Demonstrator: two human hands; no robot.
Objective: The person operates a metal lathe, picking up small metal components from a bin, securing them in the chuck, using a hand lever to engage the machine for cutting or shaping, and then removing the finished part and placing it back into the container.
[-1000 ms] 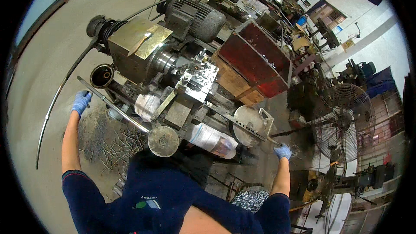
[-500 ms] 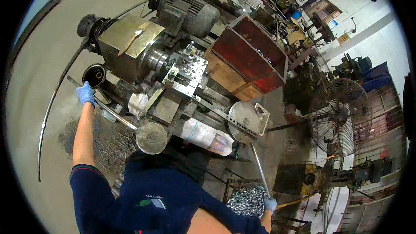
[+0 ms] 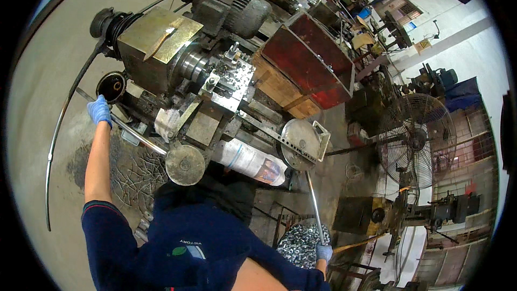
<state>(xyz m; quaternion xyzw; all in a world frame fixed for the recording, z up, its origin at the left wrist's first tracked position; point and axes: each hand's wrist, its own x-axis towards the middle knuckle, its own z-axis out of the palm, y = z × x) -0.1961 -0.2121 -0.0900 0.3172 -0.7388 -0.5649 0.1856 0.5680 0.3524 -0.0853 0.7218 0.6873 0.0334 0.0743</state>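
My left hand, in a blue glove, is closed around a long metal lever rod on the near left of a machine. The rod slopes down to a round metal hub. My right hand, also gloved in blue, grips the low end of another steel lever. That lever hangs from beneath a round metal disc at the machine's right. Between the levers, the machine's slide block is covered with metal chips and faces a shiny round chuck.
A bin of small shiny metal parts stands beside my right hand. Behind the machine are a red open box and a motor. A large fan stands to the right. A hose hangs at the left.
The whole view has shifted slightly. My right hand and its lever have swung a little left over the bin's edge. My left hand keeps its hold, with little movement along its rod.
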